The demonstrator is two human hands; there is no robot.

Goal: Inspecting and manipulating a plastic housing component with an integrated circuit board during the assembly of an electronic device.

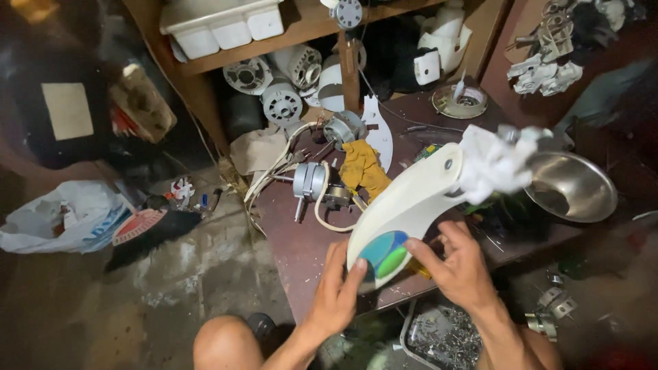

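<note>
Cluttered little repair corner, honestly: a dark reddish-brown worktable (301,240) shoved against wooden shelving (205,96), with a rough concrete floor (178,274) beside it.

Packages and labels first. Up top on the shelf sits a white plastic compartment bin (223,24). Off to the far left there's a plain cream rectangular label (67,109) stuck on something dark, too blurry to make out more. On the floor lies a crumpled white plastic bag (62,216) with blue printing on it, and right beside it a flat round reddish piece (137,226) with ribbed lines. The one label that matters is the round sticker (384,255), blue and green, on the lower end of the cream plastic fan housing (411,199).

That housing is propped at a slant over the table's near edge, lower end toward the person, upper end rising to the right with a wad of white cloth (497,164) bunched over it. The left hand (336,294) has its fingers spread, fingertips pressed against the housing's lower left edge right by the sticker. The right hand (459,267) is likewise spread, fingers touching the lower right edge. So it's cradled between both hands, neither really clenched around it.

Around it: a small electric motor (312,181) with a white cord, a yellow rag (363,168), more motors (281,103) stacked under the shelf, and a shiny steel bowl (572,185) on the right. A tray of metal scraps (445,336) sits below the table edge.
</note>
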